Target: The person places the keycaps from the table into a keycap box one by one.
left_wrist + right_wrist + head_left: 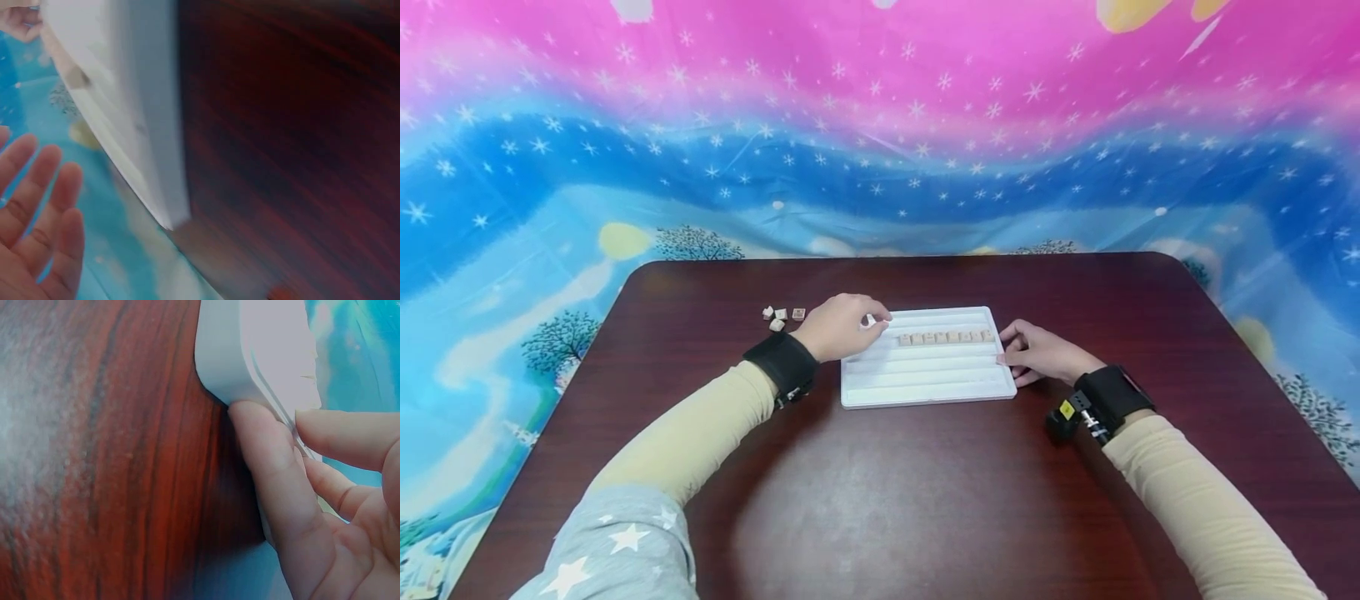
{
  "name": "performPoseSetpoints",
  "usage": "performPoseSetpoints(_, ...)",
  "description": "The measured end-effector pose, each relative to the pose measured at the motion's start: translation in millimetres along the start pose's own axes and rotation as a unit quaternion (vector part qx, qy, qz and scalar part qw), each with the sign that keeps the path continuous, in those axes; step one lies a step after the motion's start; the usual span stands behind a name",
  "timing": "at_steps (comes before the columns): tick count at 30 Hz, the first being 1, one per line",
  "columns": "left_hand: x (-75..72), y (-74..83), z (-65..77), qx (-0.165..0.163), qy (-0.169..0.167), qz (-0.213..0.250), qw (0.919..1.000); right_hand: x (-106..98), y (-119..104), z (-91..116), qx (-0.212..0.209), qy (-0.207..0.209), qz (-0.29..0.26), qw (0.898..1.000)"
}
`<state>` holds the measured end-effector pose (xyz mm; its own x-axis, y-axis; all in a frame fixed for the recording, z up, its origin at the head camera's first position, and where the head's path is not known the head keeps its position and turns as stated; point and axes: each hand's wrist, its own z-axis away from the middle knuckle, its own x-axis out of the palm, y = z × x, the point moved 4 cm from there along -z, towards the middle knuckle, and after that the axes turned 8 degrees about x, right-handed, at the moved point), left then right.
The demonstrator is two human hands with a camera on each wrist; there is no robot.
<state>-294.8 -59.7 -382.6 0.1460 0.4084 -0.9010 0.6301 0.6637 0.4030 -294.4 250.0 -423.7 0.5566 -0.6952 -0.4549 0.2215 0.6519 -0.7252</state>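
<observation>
A white ridged tray (925, 368) lies on the table, with a row of small beige letter tiles (953, 337) along one of its upper grooves. My left hand (844, 325) hovers over the tray's upper left part. Its fingers (39, 187) look loosely extended in the left wrist view, and no tile shows in them; the thumb is out of that view. At the tray's right edge, my right hand (1037, 350) pinches the rim between thumb and fingers, as the right wrist view shows. The tile row's end (76, 78) appears blurred in the left wrist view.
Several loose tiles (778, 320) lie on the dark wooden table (880, 492), left of the tray and beyond my left wrist. A colourful snowflake-patterned cloth (880, 150) hangs behind the table's far edge.
</observation>
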Motion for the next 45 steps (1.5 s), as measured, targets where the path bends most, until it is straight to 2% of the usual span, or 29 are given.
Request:
performPoseSetpoints(5, -8.0, -12.2, 22.1, 0.018, 0.025, -0.006, 0.9995, 1.9, 1.0, -0.8, -0.001, -0.003, -0.001, 1.000)
performPoseSetpoints(10, -19.3, -31.1, 41.2, 0.014, 0.056, -0.001, 0.9984, 1.4, -0.3, -1.3, -0.001, -0.002, 0.001, 1.000)
performPoseSetpoints(21, -36.1, -59.2, 73.7, 0.009, 0.064, -0.030, 0.9974, 1.7, 2.1, -1.1, 0.004, -0.001, -0.008, 1.000)
performPoseSetpoints(29, -41.6, -80.4, 87.8, -0.048, 0.063, -0.038, 0.9961, 1.2, -2.3, 2.4, -0.004, -0.003, -0.007, 1.000)
performPoseSetpoints(35, -41.2, -91.7, 95.3, -0.087, 0.049, -0.052, 0.9936, 1.8, -3.2, 3.2, -0.002, -0.003, -0.006, 1.000)
performPoseSetpoints(45, -38.6, -101.7, 92.6, -0.150, 0.012, -0.038, 0.9879, 1.1, -1.8, 1.6, 0.001, -0.002, -0.009, 1.000)
